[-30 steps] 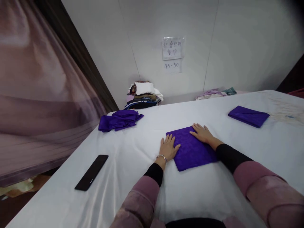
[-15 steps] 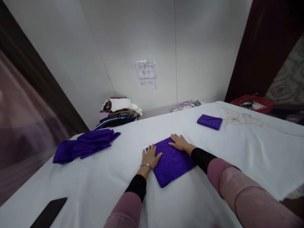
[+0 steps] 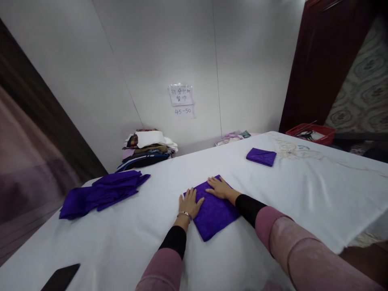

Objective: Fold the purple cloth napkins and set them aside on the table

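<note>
A purple cloth (image 3: 214, 216), folded into a flat rectangle, lies on the white-covered table in front of me. On its left edge rests my left hand (image 3: 190, 205), palm down with the fingers spread. My right hand (image 3: 220, 188) lies flat across the cloth's far right part, fingers stretched out. Neither hand grips anything. Farther back on the right sits a smaller folded purple cloth (image 3: 261, 157). To the left, a loose, crumpled heap of purple cloth (image 3: 104, 193) lies near the table's edge.
Stacked clothes (image 3: 148, 149) stand against the wall at the back left. A lower pile of light fabric (image 3: 230, 138) lies farther right. A red basket (image 3: 324, 135) is beyond the table's far right corner. A dark flat object (image 3: 62, 278) lies front left on the white tablecloth (image 3: 121, 242).
My right hand has slid left and slightly nearer over the folded cloth. My left hand stays at its left edge. The whole view has turned slightly to the right.
</note>
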{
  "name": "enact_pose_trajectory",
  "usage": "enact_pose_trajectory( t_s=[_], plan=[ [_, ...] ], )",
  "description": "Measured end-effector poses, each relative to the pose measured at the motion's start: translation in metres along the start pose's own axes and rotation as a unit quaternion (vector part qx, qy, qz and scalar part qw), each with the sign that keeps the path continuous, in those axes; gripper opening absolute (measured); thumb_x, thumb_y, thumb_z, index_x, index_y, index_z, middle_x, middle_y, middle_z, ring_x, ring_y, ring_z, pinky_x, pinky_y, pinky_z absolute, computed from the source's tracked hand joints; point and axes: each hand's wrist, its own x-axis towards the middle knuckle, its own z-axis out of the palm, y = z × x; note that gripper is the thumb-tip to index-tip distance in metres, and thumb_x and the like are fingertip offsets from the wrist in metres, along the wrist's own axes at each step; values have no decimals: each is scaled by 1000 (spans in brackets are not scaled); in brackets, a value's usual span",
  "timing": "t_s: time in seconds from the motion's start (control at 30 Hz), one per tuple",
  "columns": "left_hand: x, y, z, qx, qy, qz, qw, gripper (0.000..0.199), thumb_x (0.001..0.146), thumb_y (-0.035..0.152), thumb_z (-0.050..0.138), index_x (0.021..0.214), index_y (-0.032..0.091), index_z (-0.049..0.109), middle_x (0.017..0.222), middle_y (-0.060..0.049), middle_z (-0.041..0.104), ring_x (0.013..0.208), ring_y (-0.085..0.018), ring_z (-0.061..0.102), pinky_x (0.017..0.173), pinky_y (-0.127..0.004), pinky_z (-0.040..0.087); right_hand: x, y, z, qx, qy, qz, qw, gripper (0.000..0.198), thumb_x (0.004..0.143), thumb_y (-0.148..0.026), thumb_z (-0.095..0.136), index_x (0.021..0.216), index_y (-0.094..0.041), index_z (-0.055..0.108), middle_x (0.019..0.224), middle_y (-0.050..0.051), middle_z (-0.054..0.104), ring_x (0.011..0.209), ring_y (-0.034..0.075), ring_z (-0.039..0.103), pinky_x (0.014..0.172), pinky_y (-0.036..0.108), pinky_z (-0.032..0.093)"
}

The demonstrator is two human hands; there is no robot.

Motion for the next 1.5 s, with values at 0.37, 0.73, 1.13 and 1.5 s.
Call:
enact_pose_trajectory(
  t_s=[0.37, 0.73, 1.13, 1.5],
  plan=[
    [14, -1, -23, -38, 40, -52, 997, 46, 92, 45, 30, 126, 22, 50, 129, -8, 55, 120, -23, 48, 97, -39, 37, -52, 38, -11, -12, 47, 131, 990, 72, 90, -58, 23, 144, -10, 25, 151, 15, 21, 139, 26, 11, 110, 47, 8],
    [-25, -46, -30, -35, 65, -168, 983, 22, 83, 27, 45, 90, 21, 65, 99, -7, 69, 94, -23, 62, 74, -30, 45, -99, -24, -1, 30, -25, -67, 997, 75, 88, -64, 25, 143, -13, 31, 149, 15, 23, 138, 28, 13, 110, 47, 4],
    [-135, -50, -19, -86, 111, -288, 947, 23, 86, 33, 48, 104, 25, 60, 93, -3, 70, 93, -19, 63, 76, -28, 44, -107, -138, 29, 87, -127, -269, 951, 80, 86, -69, 20, 145, -16, 24, 152, 11, 18, 139, 25, 10, 111, 43, 0],
    [-135, -49, -17, -84, 109, -288, 947, 23, 86, 34, 49, 102, 25, 62, 93, -4, 70, 91, -20, 63, 74, -29, 43, -88, -29, 19, -7, -23, -49, 999, 75, 87, -65, 17, 142, -16, 32, 150, 10, 24, 138, 27, 14, 109, 49, 9]
  ],
)
